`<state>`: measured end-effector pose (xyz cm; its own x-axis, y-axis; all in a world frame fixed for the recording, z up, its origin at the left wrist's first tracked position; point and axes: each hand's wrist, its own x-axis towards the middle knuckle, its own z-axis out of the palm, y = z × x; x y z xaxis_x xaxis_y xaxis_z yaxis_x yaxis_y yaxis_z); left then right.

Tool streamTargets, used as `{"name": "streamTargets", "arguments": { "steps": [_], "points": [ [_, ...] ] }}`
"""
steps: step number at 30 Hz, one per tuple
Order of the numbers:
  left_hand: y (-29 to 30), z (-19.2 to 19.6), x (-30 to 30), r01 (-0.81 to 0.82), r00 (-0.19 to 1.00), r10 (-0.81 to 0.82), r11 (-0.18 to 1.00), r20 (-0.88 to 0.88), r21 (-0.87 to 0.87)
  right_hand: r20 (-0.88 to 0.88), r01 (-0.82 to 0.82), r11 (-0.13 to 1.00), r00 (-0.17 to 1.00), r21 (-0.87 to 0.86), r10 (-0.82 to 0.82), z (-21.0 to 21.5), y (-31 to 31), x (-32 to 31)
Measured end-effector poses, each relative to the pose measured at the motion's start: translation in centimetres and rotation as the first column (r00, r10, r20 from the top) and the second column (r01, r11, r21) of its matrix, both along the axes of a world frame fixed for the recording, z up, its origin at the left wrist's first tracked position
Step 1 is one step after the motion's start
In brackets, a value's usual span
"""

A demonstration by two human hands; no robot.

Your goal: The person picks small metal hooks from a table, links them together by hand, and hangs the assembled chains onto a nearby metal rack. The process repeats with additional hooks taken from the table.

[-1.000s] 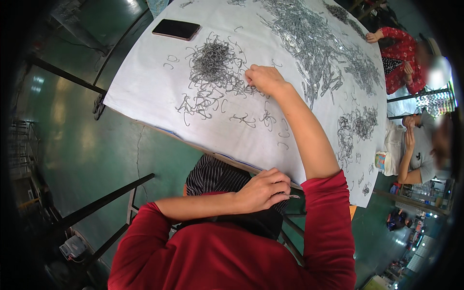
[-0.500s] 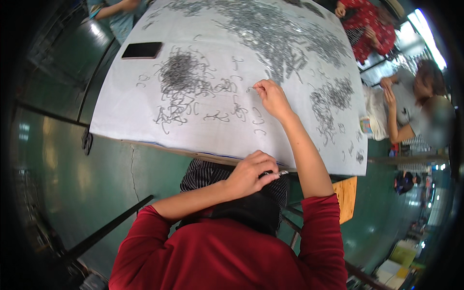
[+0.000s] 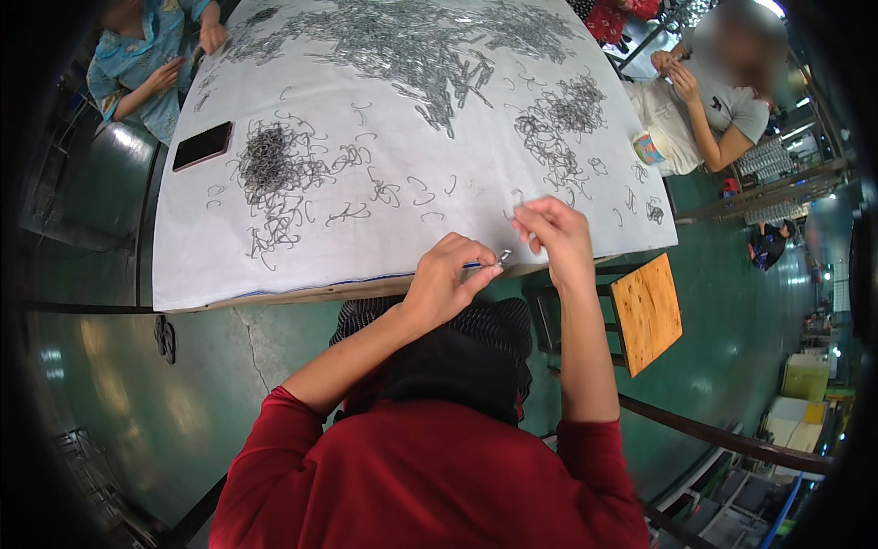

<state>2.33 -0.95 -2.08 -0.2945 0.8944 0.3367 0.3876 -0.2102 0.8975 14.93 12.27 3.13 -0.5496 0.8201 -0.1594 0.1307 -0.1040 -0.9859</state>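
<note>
At the table's near edge, my left hand (image 3: 448, 279) pinches a small shiny metal clip-like piece (image 3: 504, 258) between thumb and fingertips. Just to its right, my right hand (image 3: 556, 236) is raised with its fingers drawn together, slightly blurred. A thin bent wire hook (image 3: 518, 196) shows at its fingertips and seems to be held there. Loose grey wire hooks (image 3: 422, 198) lie scattered beyond my hands. A dense, tangled heap of hooks (image 3: 272, 157) sits to the left, and another heap of hooks (image 3: 560, 128) lies to the right.
Many flat silver metal pieces (image 3: 402, 46) cover the far part of the white-covered table (image 3: 366, 261). A dark phone (image 3: 203, 146) lies at the left. One person (image 3: 151, 69) is at the far left, another (image 3: 722, 101) at the right beside a paper cup (image 3: 647, 148). A wooden stool (image 3: 647, 314) stands right.
My right hand has drawn back from among the loose hooks toward my left hand, bringing a wire hook. My left hand still pinches its metal piece. The view has shifted.
</note>
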Motion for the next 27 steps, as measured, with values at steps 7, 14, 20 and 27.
{"name": "streamTargets", "arguments": {
  "steps": [7, 14, 20, 27],
  "points": [
    [1.1, 0.0, 0.9, -0.002, 0.998, 0.004, 0.999, -0.057, 0.035, -0.124, 0.153, 0.988, 0.981, 0.019, -0.150, 0.5, -5.6, 3.8],
    [1.7, -0.3, 1.7, 0.023, 0.993, -0.012, 0.996, -0.122, 0.092, -0.130, 0.286, 0.950, 0.954, 0.128, -0.270, 0.4, -6.3, 3.4],
    [3.2, 0.8, 2.6, -0.003, 0.995, 0.015, 0.993, -0.102, 0.117, -0.248, 0.431, 0.884, 0.889, 0.178, -0.384, 3.0, -5.4, 5.7],
    [6.2, -1.9, 0.8, 0.046, 0.976, -0.018, 0.991, -0.216, 0.122, -0.307, 0.601, 0.709, 0.799, 0.369, -0.517, 11.7, -3.6, 11.8]
  ]
}}
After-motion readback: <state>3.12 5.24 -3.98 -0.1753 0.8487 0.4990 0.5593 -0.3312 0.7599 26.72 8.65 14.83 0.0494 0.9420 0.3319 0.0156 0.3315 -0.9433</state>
